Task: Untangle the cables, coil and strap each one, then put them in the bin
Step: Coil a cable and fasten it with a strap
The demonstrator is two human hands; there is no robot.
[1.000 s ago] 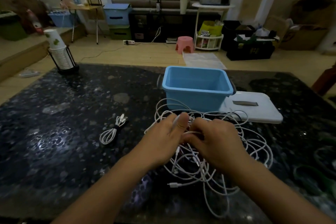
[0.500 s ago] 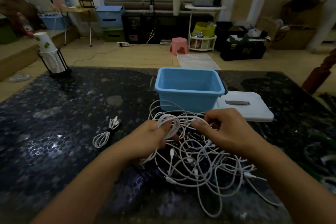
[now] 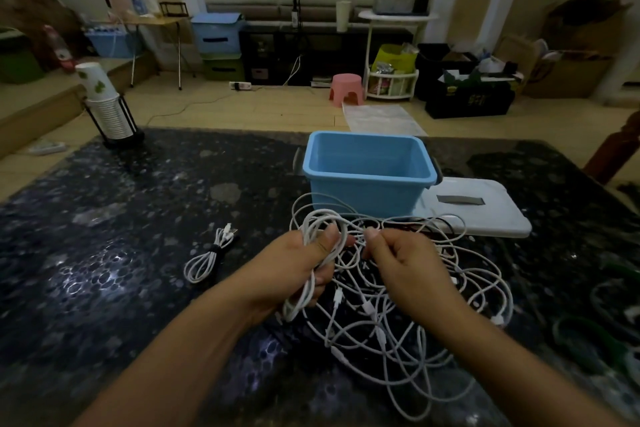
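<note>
Both hands were low on the heap a second ago, knuckles together, fingers buried in it. Now they are raised and drawn slightly apart over the tangle.

Left hand point(image 3: 304, 267): fingers and thumb curled round a gathered bundle of loops point(image 3: 317, 239) that stands above the fist and trails out below it. Half a second back the bundle was smaller and lower; it has grown and lifted.

Right hand point(image 3: 405, 263): thumb and fingertips pinching a single white strand near the left hand's loops. Exactly which strand cannot be told.

Tangle of white cables point(image 3: 408, 315): on the dark speckled desk point(image 3: 104, 253), just in front of the blue bin point(image 3: 369, 175), spreading under and to the right of the hands. Several plug ends show in it. It looks looser than before, but the hands hide its middle.

Bin: holds no cable that can be seen. Its white lid point(image 3: 485, 211) lies flat to its right.

One coiled, strapped cable point(image 3: 211, 253) sits apart to the left, not yet binned.

Reading: one cable is being wound into the left hand while the right feeds and frees it. Judged early in the task, with one coil done and most of the heap left. The risk is that pulling tightens knots lower down.

Paper cups in a rack point(image 3: 109, 107) stand at the far left corner.
</note>
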